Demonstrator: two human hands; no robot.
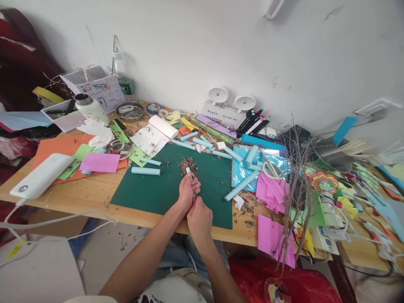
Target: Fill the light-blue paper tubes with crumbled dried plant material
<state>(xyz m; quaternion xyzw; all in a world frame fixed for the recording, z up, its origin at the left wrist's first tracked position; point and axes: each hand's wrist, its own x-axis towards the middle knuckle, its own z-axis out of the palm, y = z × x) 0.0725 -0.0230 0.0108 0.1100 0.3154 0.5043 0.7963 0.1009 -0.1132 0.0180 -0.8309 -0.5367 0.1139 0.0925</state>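
My left hand [187, 189] is closed around a small light-blue paper tube [188, 170], whose pale end sticks up past the fingers. Just below it, my right hand [200, 216] is a fist pressed close to the left one; a thin dark bit shows between the two hands, but what the right fingers grip is hidden. Beyond the tube's tip lies a pile of brown dried plant bits [187, 164] on the green cutting mat [142, 195]. Rolled blue paper tubes [145, 171] rest on the mat's left side, and a longer blue tube [241, 186] lies at its right edge.
A white power bank [41, 176] with a cable is at the left. Dry twigs [298, 189] stand at the right beside pink paper [272, 191]. At the back are an emergency light [221, 113], a bottle [125, 82] and a white flask [91, 108].
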